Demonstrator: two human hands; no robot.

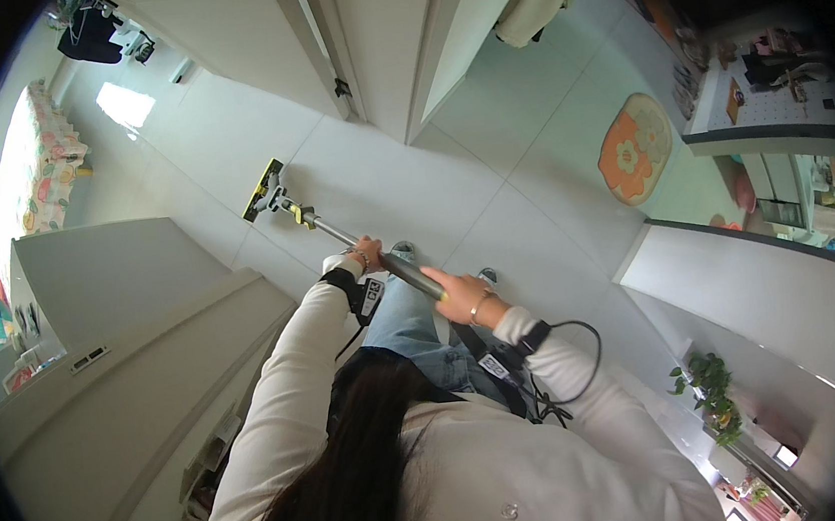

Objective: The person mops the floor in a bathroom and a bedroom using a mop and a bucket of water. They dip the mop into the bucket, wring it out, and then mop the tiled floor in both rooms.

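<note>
A sponge mop (pixel 340 236) with a grey pole slants from my body toward the upper left. Its flat yellow-and-black head (pixel 263 191) touches or hovers close to the pale tiled floor (pixel 410 186); which one I cannot tell. My left hand (pixel 366 254) is wrapped around the pole partway down. Farther up, my right hand (pixel 461 294) grips the thick end of the handle. Both of my wrists carry black straps with small devices bearing printed codes, and a cable loops beside the right forearm.
White door frames (pixel 398 59) jut in at the top. An open door (pixel 147 354) stands at left, near a bed with a fruit-patterned cover (pixel 47 168). An orange flower mat (pixel 633 149) lies at right, beyond a low white partition (pixel 739 312). A potted plant (pixel 713 394) is at lower right.
</note>
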